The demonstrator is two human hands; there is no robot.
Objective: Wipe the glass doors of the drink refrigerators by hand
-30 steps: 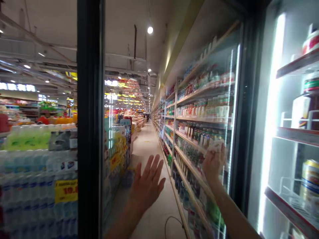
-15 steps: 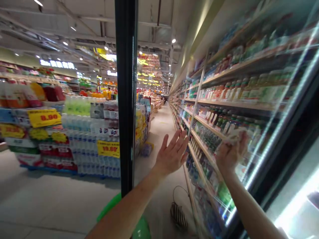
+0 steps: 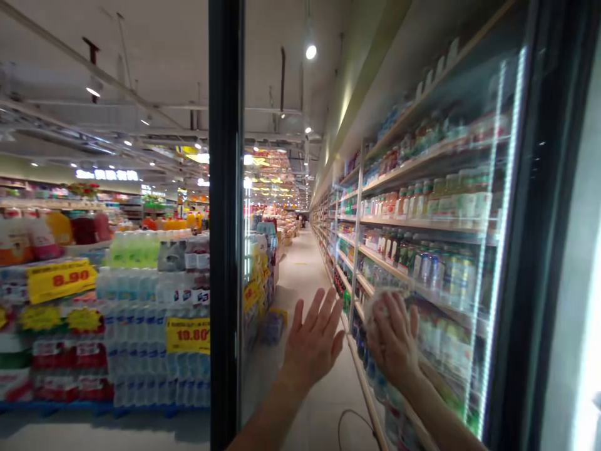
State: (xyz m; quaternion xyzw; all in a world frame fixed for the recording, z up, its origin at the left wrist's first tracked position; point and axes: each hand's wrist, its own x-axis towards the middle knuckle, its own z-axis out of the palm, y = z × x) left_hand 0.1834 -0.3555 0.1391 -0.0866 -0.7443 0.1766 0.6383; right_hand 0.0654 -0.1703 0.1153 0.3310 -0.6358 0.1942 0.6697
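My left hand is raised with its fingers spread, palm facing away from me, at the clear glass door. Whether the palm presses on the pane I cannot tell. To its right, my right hand is closed on a pale crumpled cloth held up at the glass. The fingers lie over the cloth and hide part of it. A black door frame runs upright left of both hands. Through the pane, behind my right hand, are shelves of bottles and cans.
Shrink-wrapped bottle packs are stacked on a blue pallet at the left, with yellow price signs. A long aisle runs ahead. On the floor below my hands lies a thin dark loop. A bright light strip shows at the right.
My right hand has moved left with the cloth, closer to my left hand. The view has tilted up, so both hands sit lower. The green object and striped item have left the view.
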